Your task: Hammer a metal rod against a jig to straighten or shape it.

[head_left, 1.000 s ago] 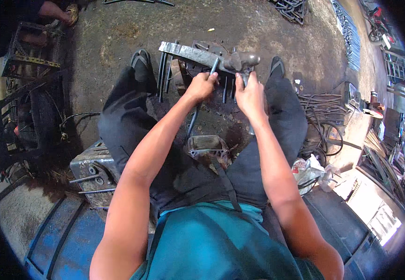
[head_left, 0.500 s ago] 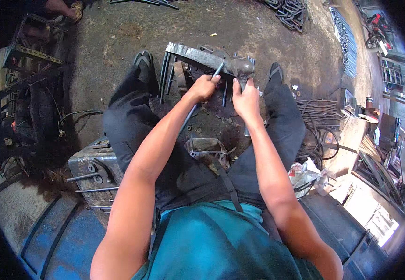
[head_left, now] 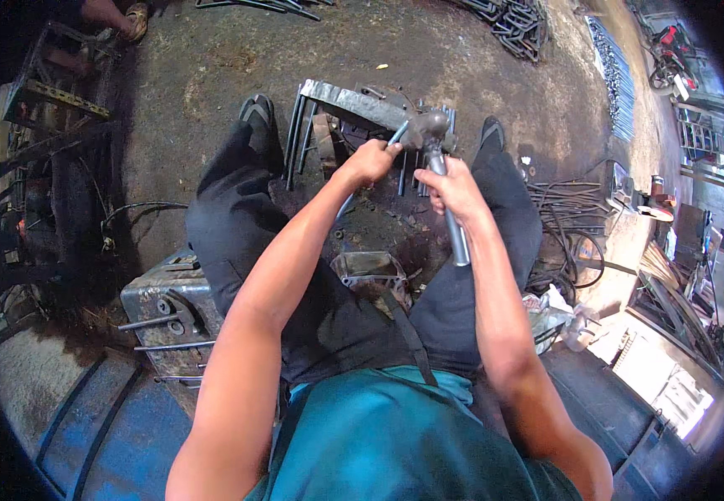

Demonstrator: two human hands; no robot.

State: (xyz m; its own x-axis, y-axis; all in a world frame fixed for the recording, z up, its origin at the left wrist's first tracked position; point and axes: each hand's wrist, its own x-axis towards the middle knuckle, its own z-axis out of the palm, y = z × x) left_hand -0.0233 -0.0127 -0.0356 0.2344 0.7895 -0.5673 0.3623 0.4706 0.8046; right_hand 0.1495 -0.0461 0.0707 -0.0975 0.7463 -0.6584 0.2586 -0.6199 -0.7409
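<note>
I sit with my legs spread over a dirty concrete floor. My right hand (head_left: 455,189) grips the metal handle of a hammer (head_left: 444,184), whose head rests on a flat steel bar (head_left: 341,97) lying across a low stand between my feet. My left hand (head_left: 370,160) pinches a thin metal rod (head_left: 397,134) and holds its tip against the bar, right beside the hammer head. Several thin rods (head_left: 299,134) lean upright against the stand under the bar.
A grey metal box (head_left: 166,309) with rods on it stands by my left thigh. Blue drums (head_left: 61,434) lie behind it. Dark racks (head_left: 40,167) fill the left side. Cables (head_left: 567,225), bent rod piles (head_left: 508,21) and another person's foot (head_left: 132,17) are farther off.
The hammer has come down: its head was raised to the right of the bar and now rests on it next to the rod. My left hand stays on the rod.
</note>
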